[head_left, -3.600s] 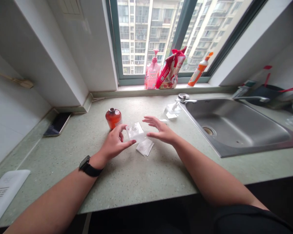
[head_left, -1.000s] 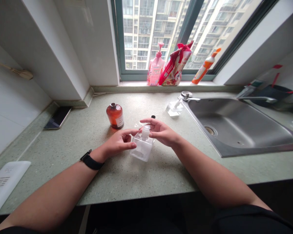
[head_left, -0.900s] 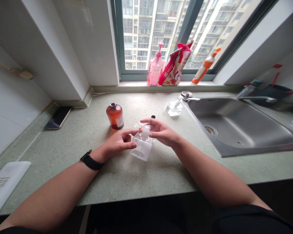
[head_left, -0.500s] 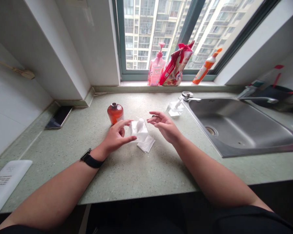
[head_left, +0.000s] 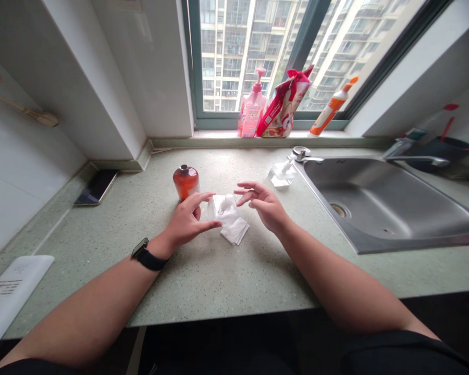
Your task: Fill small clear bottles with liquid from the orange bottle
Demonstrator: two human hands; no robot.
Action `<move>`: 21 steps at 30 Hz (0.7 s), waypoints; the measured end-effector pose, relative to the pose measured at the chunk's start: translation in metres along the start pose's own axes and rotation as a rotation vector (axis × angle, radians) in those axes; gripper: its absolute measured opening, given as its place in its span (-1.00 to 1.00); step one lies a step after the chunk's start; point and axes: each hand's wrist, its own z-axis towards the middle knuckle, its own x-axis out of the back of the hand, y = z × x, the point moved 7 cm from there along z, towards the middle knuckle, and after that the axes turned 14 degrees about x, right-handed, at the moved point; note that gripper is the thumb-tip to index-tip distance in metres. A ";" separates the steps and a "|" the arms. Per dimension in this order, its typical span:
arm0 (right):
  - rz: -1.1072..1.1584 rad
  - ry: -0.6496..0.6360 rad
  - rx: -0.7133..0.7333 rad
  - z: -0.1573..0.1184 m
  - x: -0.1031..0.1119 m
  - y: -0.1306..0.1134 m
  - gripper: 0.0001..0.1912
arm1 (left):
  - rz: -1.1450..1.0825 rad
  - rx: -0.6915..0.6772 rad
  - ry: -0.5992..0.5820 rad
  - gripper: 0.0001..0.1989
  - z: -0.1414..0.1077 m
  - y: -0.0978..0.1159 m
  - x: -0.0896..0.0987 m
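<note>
A clear, square-looking bottle with a white top [head_left: 224, 206] stands on the counter between my hands. My left hand [head_left: 187, 220] is at its left side, thumb and fingers spread around it; whether they touch it I cannot tell. To its right my right hand [head_left: 262, 204] hovers with fingers apart, holding nothing. A folded white tissue [head_left: 235, 231] lies just in front of the bottle. Behind my left hand stands an amber bottle [head_left: 186, 182] with an uncapped neck. Another clear bottle with a pump top [head_left: 282, 173] is by the sink.
A steel sink [head_left: 391, 200] with a faucet fills the right side. On the sill stand a pink pump bottle [head_left: 252, 112], a red bag [head_left: 284, 107] and an orange-white bottle [head_left: 332, 109]. A phone [head_left: 96, 187] and a white board [head_left: 17, 294] lie left.
My right hand's fingers have shifted and spread a little near the bottle's top. My left hand stays around the bottle's left side. The view has moved slightly.
</note>
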 end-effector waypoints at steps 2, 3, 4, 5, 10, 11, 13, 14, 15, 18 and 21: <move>-0.037 0.091 -0.011 0.002 0.011 0.002 -0.47 | -0.001 0.009 0.018 -0.22 0.001 -0.001 0.002; -0.046 0.115 -0.025 0.003 0.013 0.003 -0.46 | 0.000 0.010 0.022 -0.22 0.001 -0.002 0.002; -0.046 0.121 -0.040 0.003 0.014 0.005 -0.44 | 0.001 0.008 0.024 -0.22 0.002 -0.002 0.002; -0.038 0.113 -0.049 0.003 0.013 0.005 -0.41 | 0.003 0.004 0.021 -0.22 0.002 -0.002 0.002; 0.064 -0.072 -0.006 -0.003 -0.011 -0.003 -0.34 | 0.023 -0.038 -0.034 -0.23 0.000 0.000 -0.004; 0.089 -0.118 0.000 -0.005 -0.016 -0.005 -0.32 | 0.021 -0.036 -0.039 -0.23 -0.001 0.000 -0.004; 0.112 -0.167 -0.004 -0.007 -0.020 -0.006 -0.31 | 0.004 -0.014 -0.026 -0.23 0.000 -0.002 -0.003; 0.107 -0.161 -0.007 -0.007 -0.018 -0.006 -0.33 | -0.008 0.001 -0.012 -0.23 0.001 -0.003 -0.002; 0.094 -0.136 -0.007 -0.006 -0.014 -0.005 -0.37 | -0.022 0.018 0.004 -0.22 0.002 -0.004 0.000; 0.055 -0.021 0.005 -0.001 0.001 -0.003 -0.51 | -0.061 0.056 0.037 -0.22 0.003 -0.007 0.003; 0.008 0.004 -0.006 0.000 0.005 0.000 -0.47 | -0.076 0.070 0.033 -0.22 0.003 -0.007 0.003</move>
